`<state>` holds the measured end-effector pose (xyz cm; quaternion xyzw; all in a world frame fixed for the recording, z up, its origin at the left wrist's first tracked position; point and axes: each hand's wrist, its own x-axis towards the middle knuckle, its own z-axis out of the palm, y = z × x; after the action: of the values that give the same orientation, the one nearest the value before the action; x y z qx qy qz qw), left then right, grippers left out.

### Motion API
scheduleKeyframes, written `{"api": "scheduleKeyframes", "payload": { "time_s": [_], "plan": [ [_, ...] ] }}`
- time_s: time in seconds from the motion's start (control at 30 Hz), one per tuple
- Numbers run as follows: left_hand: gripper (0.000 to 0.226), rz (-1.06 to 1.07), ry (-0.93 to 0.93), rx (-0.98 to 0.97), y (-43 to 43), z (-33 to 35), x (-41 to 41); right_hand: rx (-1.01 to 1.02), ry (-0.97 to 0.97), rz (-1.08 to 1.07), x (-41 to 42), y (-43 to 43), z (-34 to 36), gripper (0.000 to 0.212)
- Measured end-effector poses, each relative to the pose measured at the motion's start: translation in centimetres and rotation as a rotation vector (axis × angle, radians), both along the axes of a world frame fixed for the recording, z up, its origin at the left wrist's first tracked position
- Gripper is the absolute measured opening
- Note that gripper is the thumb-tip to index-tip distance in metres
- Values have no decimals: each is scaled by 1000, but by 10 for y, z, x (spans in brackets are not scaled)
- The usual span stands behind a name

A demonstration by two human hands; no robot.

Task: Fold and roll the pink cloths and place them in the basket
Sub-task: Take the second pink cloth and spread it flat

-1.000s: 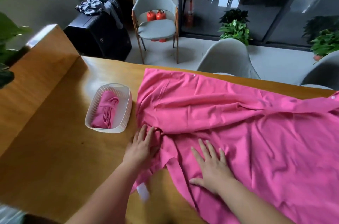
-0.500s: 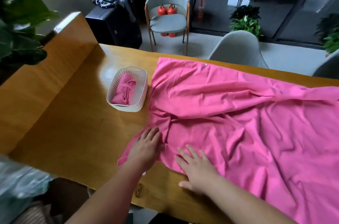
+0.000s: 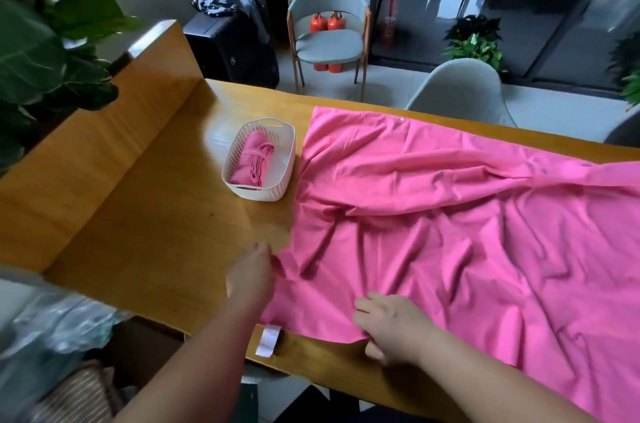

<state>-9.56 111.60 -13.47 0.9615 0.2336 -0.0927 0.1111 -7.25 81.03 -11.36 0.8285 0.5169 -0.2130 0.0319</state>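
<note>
A large wrinkled pink cloth (image 3: 450, 232) lies spread over the right half of the wooden table (image 3: 156, 215). A white label (image 3: 268, 341) hangs from its near left corner. My left hand (image 3: 251, 275) grips the cloth's left edge with curled fingers. My right hand (image 3: 391, 325) pinches the cloth's near edge, thumb tucked under the hem. The white slatted basket (image 3: 256, 194) stands just left of the cloth's far corner. It holds one rolled pink cloth (image 3: 252, 159).
A raised wooden side panel (image 3: 104, 132) borders the table on the left, with a leafy plant (image 3: 41, 52) behind it. Grey chairs (image 3: 460, 90) stand along the far side. A plastic bag (image 3: 52, 336) sits at the near left corner.
Both hands have drawn back toward the near edge, from lying flat on the cloth to gripping its edges. The bunched near left corner now lies spread out, with the label hanging over the table edge.
</note>
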Motion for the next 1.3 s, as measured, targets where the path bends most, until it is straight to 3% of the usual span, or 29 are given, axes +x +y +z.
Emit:
{"api": "scheduleKeyframes", "payload": {
  "time_s": [0.07, 0.13, 0.2, 0.23, 0.3, 0.37, 0.43, 0.5, 0.67, 0.8, 0.9, 1.1, 1.3],
  "plan": [
    [34, 286, 20, -69, -2, 6, 3, -70, 121, 35, 2, 4, 8, 29],
    [47, 331, -129, -51, -8, 12, 4, -115, 221, 9, 2, 12, 14, 28],
    [31, 52, -387, 7, -18, 12, 2, -70, 286, -97, 3, 18, 15, 40],
    [33, -155, -417, 27, -24, 10, 1, 1, 291, -163, 4, 21, 14, 48],
    [49, -501, -260, -16, -38, 2, -1, 56, 216, -252, 8, 28, 10, 59],
    [63, -591, -16, -50, -45, -7, -7, -66, 119, -223, 8, 34, 5, 71],
    [67, -476, 105, -47, -41, -15, -10, -164, 91, -134, 2, 39, 1, 82],
    [66, -316, 95, -30, -32, -17, -10, -147, 103, -45, -4, 41, -2, 81],
    [31, -171, -132, 201, -10, -14, 9, 37, 137, 61, 5, 49, -5, 66],
    [33, -282, -240, 114, -15, -3, 34, 305, 23, -105, 36, 56, -1, 50],
    [44, -356, -278, 14, -30, -1, 58, 373, -55, -307, 71, 61, 4, 50],
    [72, -371, -171, -105, -50, 7, 126, 119, -5, -584, 159, 56, 19, 76],
    [76, -262, -126, -119, -47, 9, 218, 24, 54, -711, 242, 57, 22, 83]
  ]
}}
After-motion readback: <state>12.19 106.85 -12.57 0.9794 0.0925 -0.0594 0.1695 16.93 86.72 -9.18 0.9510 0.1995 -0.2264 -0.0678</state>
